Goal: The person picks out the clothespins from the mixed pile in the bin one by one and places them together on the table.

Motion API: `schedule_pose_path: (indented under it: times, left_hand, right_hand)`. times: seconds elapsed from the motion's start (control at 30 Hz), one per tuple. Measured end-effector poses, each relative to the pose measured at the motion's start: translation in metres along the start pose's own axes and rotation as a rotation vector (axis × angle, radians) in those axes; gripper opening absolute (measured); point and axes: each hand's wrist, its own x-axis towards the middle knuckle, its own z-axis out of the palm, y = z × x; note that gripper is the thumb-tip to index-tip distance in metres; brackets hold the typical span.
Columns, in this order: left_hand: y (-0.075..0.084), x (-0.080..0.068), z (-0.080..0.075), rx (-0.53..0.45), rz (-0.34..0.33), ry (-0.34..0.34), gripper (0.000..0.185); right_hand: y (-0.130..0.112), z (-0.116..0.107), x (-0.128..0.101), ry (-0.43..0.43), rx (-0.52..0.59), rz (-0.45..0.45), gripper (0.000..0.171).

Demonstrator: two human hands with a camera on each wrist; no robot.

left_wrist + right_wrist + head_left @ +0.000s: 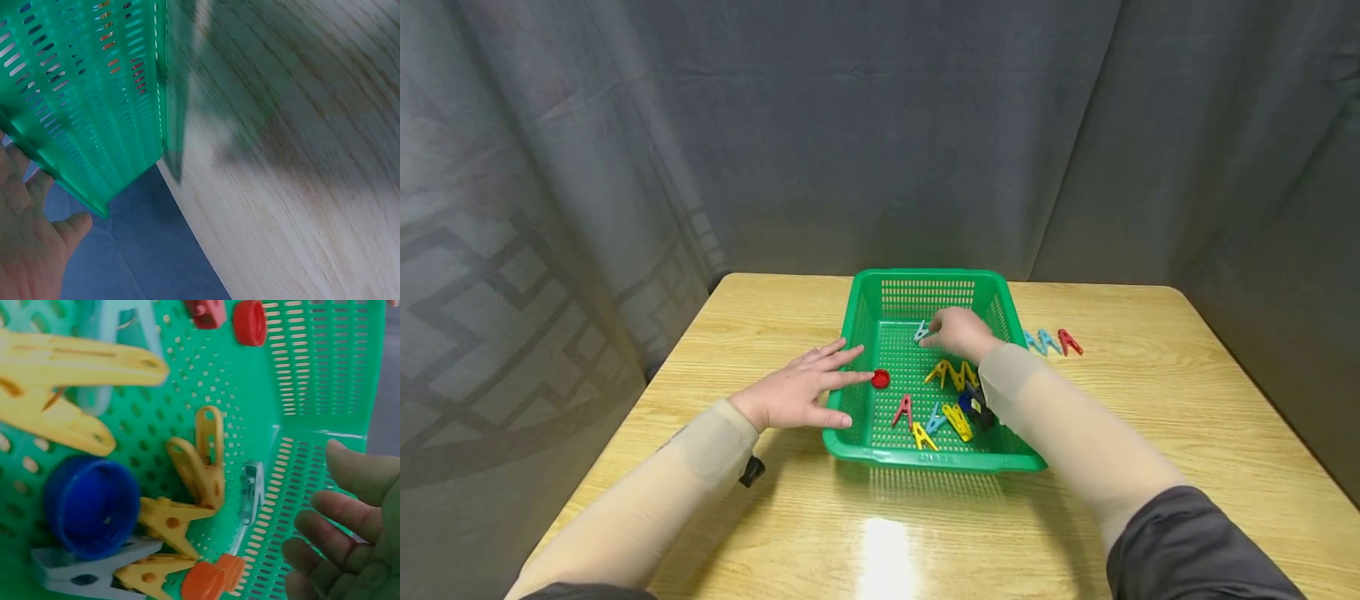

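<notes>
A green plastic basket (936,459) sits on the table with clothespins and bottle caps inside. My left hand (808,387) lies over its left rim, fingers spread; from the left wrist view, the thumb (74,231) is outside the wall. Inside the basket, near the back, my right hand (961,332) reaches down beside a light blue clothespin (921,332). In the right wrist view that clothespin (252,494) stands apart from the loosely bent fingers (334,531), and nothing is in the hand. A red cap (881,379) lies near the left fingertips.
Yellow clothespins (957,422), a red clothespin (903,409), a blue cap (92,506) and orange caps (203,581) lie in the basket. To its right on the table (1157,392) are light blue clothespins (1048,341) and a red one (1069,342). A grey curtain (880,150) hangs behind.
</notes>
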Motion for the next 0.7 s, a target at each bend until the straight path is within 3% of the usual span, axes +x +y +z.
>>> schedule_pose_path:
  times: [0.27,0.57,0.7]
  left_hand:
    - [-0.001,0.001,0.001,-0.003,0.000,0.004,0.070]
    - [-0.001,0.001,0.001,-0.006,0.004,0.005,0.069]
    - [-0.001,0.001,0.001,-0.007,0.004,0.004,0.071]
  right_hand:
    - [0.001,0.009,-0.001,-0.194,-0.150,-0.001,0.039]
    - [0.000,0.021,-0.002,-0.239,-0.314,-0.047,0.036]
    - [0.001,0.023,-0.005,-0.210,-0.336,-0.124,0.029]
